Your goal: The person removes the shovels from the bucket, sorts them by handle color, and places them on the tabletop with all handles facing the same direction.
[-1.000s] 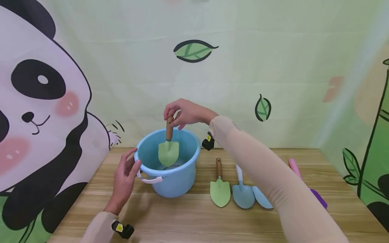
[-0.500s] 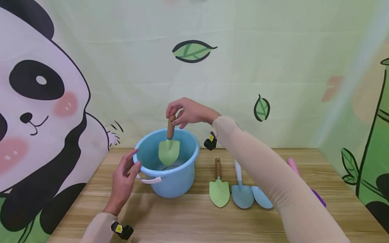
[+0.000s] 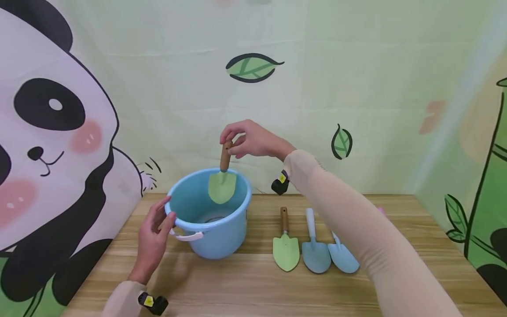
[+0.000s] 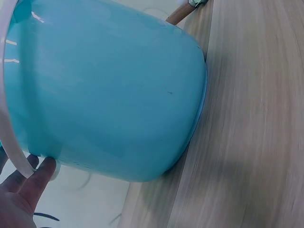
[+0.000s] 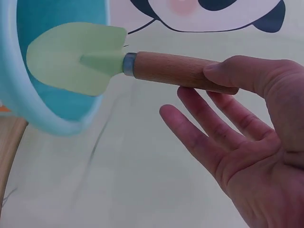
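My right hand (image 3: 253, 140) pinches the brown wooden handle (image 5: 175, 71) of a hand trowel near its end. The trowel's pale green blade (image 3: 222, 187) points down into the mouth of a light blue bucket (image 3: 219, 240), partly below the rim. My left hand (image 3: 152, 240) grips the bucket's rim at the left, thumb in front. In the left wrist view, its fingers (image 4: 40, 178) lie by the white bucket handle (image 4: 9, 128). On the table to the right of the bucket lies another green trowel (image 3: 286, 251) with a wooden handle.
Beside it lie a grey-blue trowel (image 3: 316, 255) and a lighter blue shovel (image 3: 343, 257), partly under my right sleeve (image 3: 348, 211). A pink handle tip (image 3: 381, 211) shows behind the sleeve. A printed cloth backdrop (image 3: 253, 26) stands behind the wooden table (image 3: 237, 286).
The bucket has shifted a little left along with my left hand. My right hand has moved up and slightly right, raising the trowel. The blue shovel shows more from under the sleeve.
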### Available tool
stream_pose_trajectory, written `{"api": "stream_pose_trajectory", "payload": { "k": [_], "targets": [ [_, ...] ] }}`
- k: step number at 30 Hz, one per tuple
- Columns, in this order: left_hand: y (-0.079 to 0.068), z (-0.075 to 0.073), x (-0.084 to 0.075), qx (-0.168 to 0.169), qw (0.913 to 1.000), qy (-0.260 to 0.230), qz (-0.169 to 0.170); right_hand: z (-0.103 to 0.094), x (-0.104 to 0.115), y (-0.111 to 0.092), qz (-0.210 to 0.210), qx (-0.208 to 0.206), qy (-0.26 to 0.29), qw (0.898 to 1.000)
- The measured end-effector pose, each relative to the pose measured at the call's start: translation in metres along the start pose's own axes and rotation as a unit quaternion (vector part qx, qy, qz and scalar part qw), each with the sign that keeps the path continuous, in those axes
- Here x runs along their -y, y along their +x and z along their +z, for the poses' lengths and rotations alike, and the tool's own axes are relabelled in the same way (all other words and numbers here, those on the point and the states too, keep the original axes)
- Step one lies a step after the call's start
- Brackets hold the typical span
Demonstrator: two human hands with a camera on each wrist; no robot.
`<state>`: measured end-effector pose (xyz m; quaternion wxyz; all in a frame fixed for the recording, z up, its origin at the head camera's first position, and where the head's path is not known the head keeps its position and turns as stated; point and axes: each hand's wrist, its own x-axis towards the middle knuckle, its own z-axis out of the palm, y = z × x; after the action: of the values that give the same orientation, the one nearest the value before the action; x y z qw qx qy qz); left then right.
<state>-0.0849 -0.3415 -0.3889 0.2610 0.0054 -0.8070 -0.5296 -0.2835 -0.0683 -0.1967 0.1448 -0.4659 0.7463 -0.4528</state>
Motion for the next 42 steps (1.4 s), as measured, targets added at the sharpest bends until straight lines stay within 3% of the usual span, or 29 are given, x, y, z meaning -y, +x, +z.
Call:
{"api": "stream_pose_trajectory", "payload": {
  "k": [16,25,29,42],
  "targets": [
    [0.002,-0.013,0.005,-0.036,0.9988,0.033,0.004,-0.019,0.007,-0.019,-0.054,-0.098,0.056,0.992],
    [0.002,-0.016,0.005,-0.044,0.9981,0.042,-0.004,-0.032,-0.001,-0.031,-0.049,-0.16,0.064,0.984],
    [0.002,-0.017,0.006,-0.044,0.9979,0.046,-0.008,-0.033,0.008,-0.043,-0.041,-0.18,0.064,0.981],
    [0.002,-0.017,0.005,-0.05,0.9979,0.041,-0.005,-0.045,-0.029,-0.058,-0.022,-0.207,0.089,0.974]
  ]
}}
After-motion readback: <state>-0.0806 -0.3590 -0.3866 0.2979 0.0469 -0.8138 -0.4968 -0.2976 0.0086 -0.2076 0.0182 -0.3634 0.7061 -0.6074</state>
